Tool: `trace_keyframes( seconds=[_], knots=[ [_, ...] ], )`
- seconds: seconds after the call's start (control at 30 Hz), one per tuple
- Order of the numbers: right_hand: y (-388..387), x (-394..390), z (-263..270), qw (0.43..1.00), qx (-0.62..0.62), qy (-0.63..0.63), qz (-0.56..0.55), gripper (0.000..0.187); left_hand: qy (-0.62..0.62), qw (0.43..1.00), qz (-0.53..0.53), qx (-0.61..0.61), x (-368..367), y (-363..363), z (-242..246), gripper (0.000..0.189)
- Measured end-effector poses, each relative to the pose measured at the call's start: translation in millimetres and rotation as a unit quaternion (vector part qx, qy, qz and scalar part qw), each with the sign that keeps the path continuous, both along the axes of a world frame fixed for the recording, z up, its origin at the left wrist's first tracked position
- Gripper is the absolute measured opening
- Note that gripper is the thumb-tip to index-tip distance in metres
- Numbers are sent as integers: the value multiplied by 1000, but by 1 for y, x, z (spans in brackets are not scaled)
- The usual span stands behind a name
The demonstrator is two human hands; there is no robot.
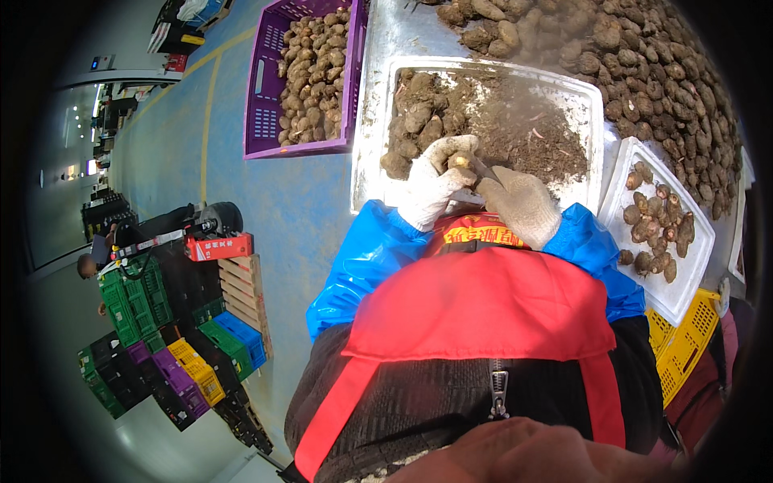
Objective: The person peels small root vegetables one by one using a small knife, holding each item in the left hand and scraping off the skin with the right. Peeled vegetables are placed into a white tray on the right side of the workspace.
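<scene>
Just in front of my apron, my left hand, in a whitish knit glove, grips a small brown taro corm between thumb and fingers. My right hand, in a dirtier glove, meets it from the right with curled fingertips at the corm. Whether it also holds a small tool is hidden. Both hands are over the near edge of a white foam tray. Inside it, taro corms are heaped at the left, and dark soil and peelings spread to the right.
A large taro pile covers the metal table beyond. At right, a second foam tray holds trimmed corms, above yellow crates. A purple crate of taro stands at left. Farther left are a person, stacked crates and a red pallet truck.
</scene>
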State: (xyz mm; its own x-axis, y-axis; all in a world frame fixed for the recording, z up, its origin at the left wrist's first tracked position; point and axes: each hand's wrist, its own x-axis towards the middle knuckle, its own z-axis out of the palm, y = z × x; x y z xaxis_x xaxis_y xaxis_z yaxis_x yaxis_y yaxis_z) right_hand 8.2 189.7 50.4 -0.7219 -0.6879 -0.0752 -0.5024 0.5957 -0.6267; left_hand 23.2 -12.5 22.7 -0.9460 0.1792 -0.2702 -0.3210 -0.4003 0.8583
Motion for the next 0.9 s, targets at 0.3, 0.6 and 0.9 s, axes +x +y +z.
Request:
trace_keyframes(
  seconds=[0.3, 0.6, 0.9],
  knots=[
    [-4, 1, 3, 968, -61, -239, -45, 18, 31, 999, 2, -15, 0, -1, -14, 56],
    [-5, -6, 7, 876, -221, -314, -290, 35, 50, 988, 89, 115, -14, 6, -27, 54],
    [-8, -5, -11, 849, -288, -292, -334, 41, -20, 988, 48, 148, -13, 10, -17, 58]
  ],
)
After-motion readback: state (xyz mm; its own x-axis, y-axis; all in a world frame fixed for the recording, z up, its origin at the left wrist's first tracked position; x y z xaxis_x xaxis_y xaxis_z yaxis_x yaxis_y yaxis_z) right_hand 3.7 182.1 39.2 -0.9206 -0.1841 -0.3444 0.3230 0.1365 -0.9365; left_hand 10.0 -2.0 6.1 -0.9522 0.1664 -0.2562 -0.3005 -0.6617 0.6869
